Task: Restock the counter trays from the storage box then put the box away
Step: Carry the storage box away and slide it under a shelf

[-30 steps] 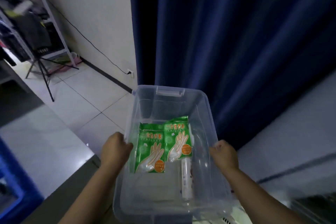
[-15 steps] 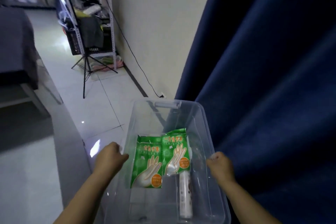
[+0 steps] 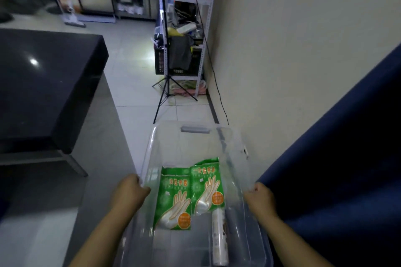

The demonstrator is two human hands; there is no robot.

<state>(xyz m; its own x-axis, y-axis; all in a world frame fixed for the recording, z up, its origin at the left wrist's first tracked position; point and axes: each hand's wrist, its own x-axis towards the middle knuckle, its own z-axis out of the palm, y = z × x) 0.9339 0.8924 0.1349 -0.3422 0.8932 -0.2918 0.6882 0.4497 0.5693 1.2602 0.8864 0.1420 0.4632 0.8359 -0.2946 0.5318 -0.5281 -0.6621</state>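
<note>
Pale floor tiles (image 3: 138, 93) and a blue curtain (image 3: 336, 158) are seen around a clear storage box (image 3: 191, 147), which is held up, its left rim gripped by the left hand (image 3: 128, 194) and its right rim by the right hand (image 3: 260, 198), while two green glove packets (image 3: 173, 199) and a white tube (image 3: 219, 238) are laid inside.

A single wide-angle view, worn on the person's head, looks forward and steeply down. The box (image 3: 153, 149) fills the bottom centre, very near the lens, and the left hand (image 3: 129, 194) and right hand (image 3: 260, 200) grip its side rims just below the camera. Farther off, the view runs along the floor (image 3: 134, 89) to a metal shelf (image 3: 184, 34). A wall (image 3: 293, 50) and a blue curtain (image 3: 347, 169) line the right edge, and a dark table (image 3: 43, 84) lines the left.
</note>
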